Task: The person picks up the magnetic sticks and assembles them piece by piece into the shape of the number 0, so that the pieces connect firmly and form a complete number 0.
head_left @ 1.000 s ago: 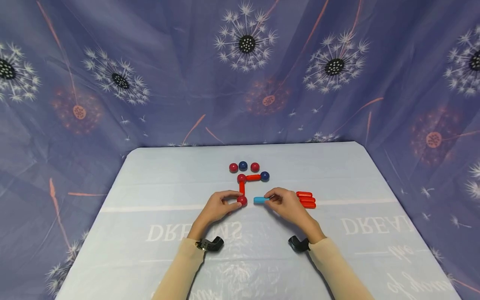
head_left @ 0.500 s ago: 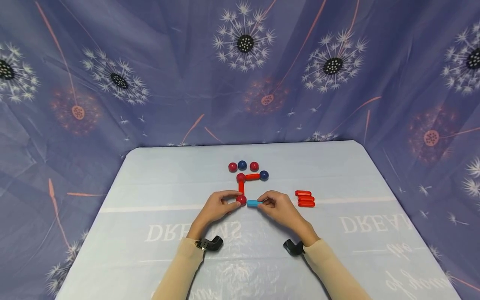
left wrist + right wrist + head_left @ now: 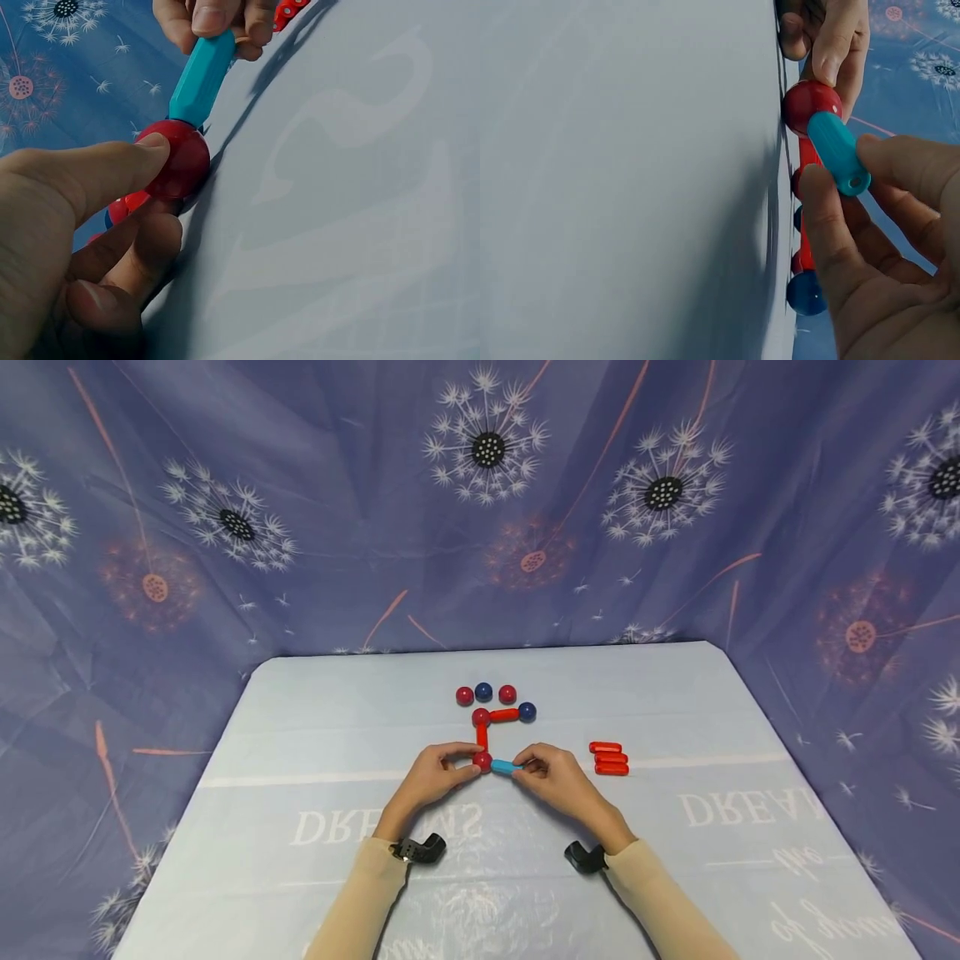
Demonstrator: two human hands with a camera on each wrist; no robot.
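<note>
My left hand (image 3: 437, 771) pinches the near red ball (image 3: 184, 161) between thumb and fingers. From that ball a red rod (image 3: 482, 737) runs away from me to a second red ball (image 3: 481, 717). Another red rod (image 3: 504, 715) leads right from there to a dark blue ball (image 3: 527, 712). Between thumb and fingertips, my right hand (image 3: 557, 775) holds a light blue rod (image 3: 832, 150). Its left end touches the near red ball in both wrist views. Whether it is seated in the ball, I cannot tell.
Beyond the joined pieces lie two loose red balls and a dark blue ball (image 3: 483, 692) in a row. Several red rods (image 3: 611, 758) lie to the right of my right hand. A patterned purple cloth (image 3: 337, 510) hangs behind the white-covered table (image 3: 300, 710).
My right hand has carried the light blue rod left, closing the gap to the near red ball until its end touches. My left hand has stayed on that ball.
</note>
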